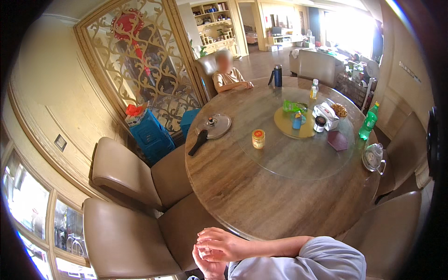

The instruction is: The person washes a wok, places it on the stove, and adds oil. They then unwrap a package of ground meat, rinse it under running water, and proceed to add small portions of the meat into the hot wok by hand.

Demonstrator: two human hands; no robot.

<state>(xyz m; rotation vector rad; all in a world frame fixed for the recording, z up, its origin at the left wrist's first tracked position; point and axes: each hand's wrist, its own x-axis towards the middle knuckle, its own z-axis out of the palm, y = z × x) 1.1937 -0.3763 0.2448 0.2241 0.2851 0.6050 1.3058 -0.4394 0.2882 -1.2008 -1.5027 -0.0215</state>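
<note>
Below the near edge of a round brown table (280, 206), my two hands are pressed together. My right hand (222, 245), reaching in from a pale sleeve, lies over my left hand (211, 267). Something pale shows between the fingers, but what it is cannot be made out. Most of my left hand is covered by the right one. On the table, a jar with an orange lid (258, 139) stands by the rim of a glass turntable (280, 171). To its left lie a glass pot lid (218, 127) and a black handled utensil (198, 142).
Brown chairs (122, 241) flank the table at left and right. The turntable carries a green packet (294, 106), a tissue pack (325, 113) and a dark jar (319, 124). A green bottle (369, 121) and glass teapot (373, 157) stand right. Another person (227, 77) sits opposite.
</note>
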